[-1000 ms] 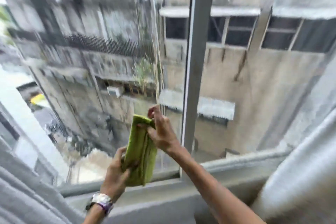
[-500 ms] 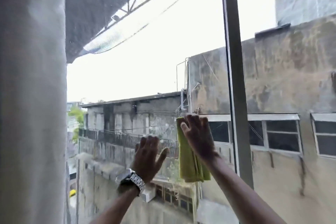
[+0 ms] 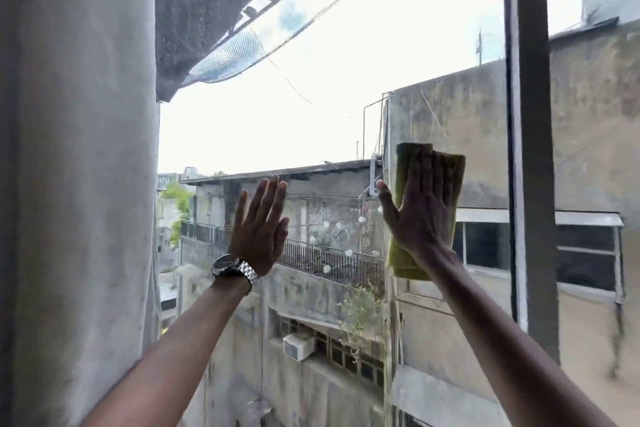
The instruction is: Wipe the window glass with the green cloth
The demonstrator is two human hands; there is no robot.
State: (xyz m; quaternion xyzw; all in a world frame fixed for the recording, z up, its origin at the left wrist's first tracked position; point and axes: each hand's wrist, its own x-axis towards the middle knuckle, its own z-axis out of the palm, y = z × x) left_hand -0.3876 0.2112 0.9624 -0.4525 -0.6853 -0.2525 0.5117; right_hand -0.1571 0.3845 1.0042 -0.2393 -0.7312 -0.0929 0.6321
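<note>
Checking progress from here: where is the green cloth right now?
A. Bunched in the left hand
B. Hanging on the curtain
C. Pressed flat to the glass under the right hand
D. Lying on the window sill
C: the right hand lies spread over the green cloth against the glass, while the left hand is open and bare.

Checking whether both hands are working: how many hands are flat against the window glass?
2: the left hand bare on the glass, the right hand pressing the green cloth against it.
</note>
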